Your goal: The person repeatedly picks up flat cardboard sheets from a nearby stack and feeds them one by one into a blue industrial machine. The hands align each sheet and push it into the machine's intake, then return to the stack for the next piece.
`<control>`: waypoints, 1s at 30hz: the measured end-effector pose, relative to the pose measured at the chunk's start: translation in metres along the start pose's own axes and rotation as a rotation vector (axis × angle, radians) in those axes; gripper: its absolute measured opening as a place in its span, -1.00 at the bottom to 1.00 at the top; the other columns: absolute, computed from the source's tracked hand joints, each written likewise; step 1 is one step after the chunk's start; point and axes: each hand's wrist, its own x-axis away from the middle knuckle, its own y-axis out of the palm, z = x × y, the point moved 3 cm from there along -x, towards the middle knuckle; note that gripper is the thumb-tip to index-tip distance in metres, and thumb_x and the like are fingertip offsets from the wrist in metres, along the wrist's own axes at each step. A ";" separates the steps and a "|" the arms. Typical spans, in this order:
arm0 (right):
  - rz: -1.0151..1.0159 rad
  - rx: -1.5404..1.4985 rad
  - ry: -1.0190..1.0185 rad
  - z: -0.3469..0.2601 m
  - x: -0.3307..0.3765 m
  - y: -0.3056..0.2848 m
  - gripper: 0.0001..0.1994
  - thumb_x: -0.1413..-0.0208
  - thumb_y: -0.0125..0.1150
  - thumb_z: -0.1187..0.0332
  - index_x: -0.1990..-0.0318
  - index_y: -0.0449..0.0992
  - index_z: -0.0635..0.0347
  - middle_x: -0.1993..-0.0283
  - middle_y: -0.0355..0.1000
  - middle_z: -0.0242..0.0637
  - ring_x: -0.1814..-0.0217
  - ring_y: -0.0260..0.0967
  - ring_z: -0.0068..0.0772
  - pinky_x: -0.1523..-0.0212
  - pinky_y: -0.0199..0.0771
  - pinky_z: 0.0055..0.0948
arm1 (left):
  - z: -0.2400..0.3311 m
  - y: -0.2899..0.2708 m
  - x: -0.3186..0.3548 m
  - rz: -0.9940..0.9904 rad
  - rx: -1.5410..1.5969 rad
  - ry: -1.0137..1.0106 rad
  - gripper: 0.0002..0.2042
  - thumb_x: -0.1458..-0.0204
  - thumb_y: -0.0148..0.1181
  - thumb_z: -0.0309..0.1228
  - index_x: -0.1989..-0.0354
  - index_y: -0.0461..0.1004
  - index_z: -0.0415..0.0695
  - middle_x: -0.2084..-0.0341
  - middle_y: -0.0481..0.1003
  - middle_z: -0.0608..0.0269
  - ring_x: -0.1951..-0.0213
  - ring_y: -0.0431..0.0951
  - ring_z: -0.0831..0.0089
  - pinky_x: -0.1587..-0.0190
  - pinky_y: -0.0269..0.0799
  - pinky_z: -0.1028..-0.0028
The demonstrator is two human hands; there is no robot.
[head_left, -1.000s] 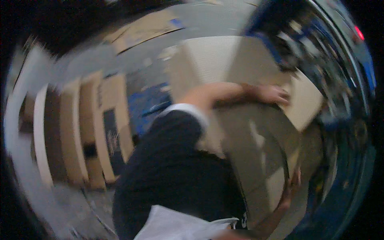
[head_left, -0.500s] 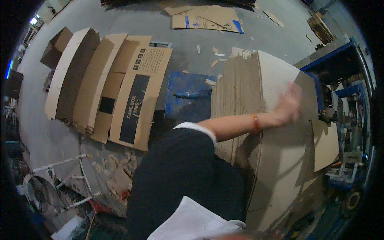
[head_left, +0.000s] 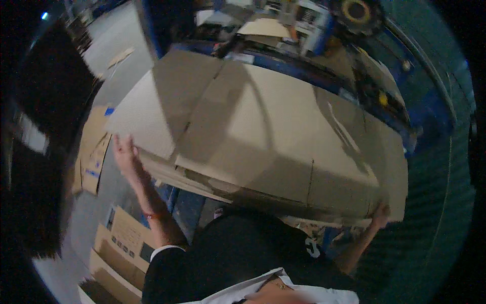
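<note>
**Two-handed hold on a creased cardboard blank**

The flattened corrugated blank lies across the person's front, before a blue-framed machine, with further cardboard layers beneath its near left edge. The left hand meets the left end, fingers slightly parted; the right hand meets the near right corner. How firmly either closes cannot be told. Good handling probably calls for level, even support, sparing the creases.

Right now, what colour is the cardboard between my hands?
The cardboard is light brown; the head view shows it best.
</note>
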 end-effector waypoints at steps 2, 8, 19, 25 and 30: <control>0.137 -0.308 0.000 0.014 0.003 -0.001 -0.32 -0.07 -0.01 -0.12 -0.20 0.20 0.22 -0.20 0.21 -0.02 -0.11 0.27 -0.03 -0.07 0.26 -0.16 | 0.029 0.008 0.005 -0.090 0.160 0.142 -0.38 -0.02 0.10 -0.48 -0.25 -0.03 -0.28 -0.03 0.29 -0.03 -0.05 0.33 0.21 -0.10 0.24 0.20; 0.584 -0.722 0.188 -0.035 -0.026 -0.026 -0.54 -0.07 0.09 0.31 -0.13 0.27 0.27 -0.03 0.34 -0.10 -0.01 0.31 -0.22 0.07 0.36 -0.28 | 0.015 0.033 -0.042 -0.189 0.400 0.213 -0.50 0.01 0.11 -0.52 -0.12 0.15 -0.38 0.04 0.32 0.01 0.00 0.35 0.29 -0.06 0.29 0.33; 0.260 -0.487 -0.354 -0.208 0.145 -0.123 -0.68 -0.04 0.09 0.47 0.02 0.37 0.34 0.01 0.36 -0.16 0.01 0.30 -0.36 0.07 0.36 -0.37 | 0.004 0.018 0.019 -0.543 -0.190 0.147 -0.75 -0.04 0.03 -0.48 0.16 0.45 -0.37 0.18 0.46 0.05 0.12 0.46 0.32 0.01 0.33 0.37; -0.290 -0.238 -1.016 -0.252 0.221 -0.045 -0.76 0.06 0.13 0.51 0.19 0.55 0.11 0.07 0.43 -0.18 -0.06 0.33 -0.10 -0.09 0.30 -0.21 | -0.004 0.070 0.127 -1.439 -0.837 0.961 -0.57 0.05 -0.03 -0.55 -0.06 0.40 0.01 -0.21 0.17 0.09 -0.24 0.15 0.15 -0.25 0.02 0.13; -0.443 -0.267 -1.058 -0.260 0.201 -0.027 -0.68 0.17 0.20 0.57 0.18 0.55 0.03 0.03 0.40 -0.21 -0.09 0.31 -0.06 -0.15 0.25 -0.12 | -0.011 0.086 0.133 -1.578 -1.009 1.070 -0.50 0.07 -0.04 -0.48 -0.14 0.29 0.11 -0.19 0.19 0.15 -0.23 0.15 0.15 -0.27 -0.05 0.08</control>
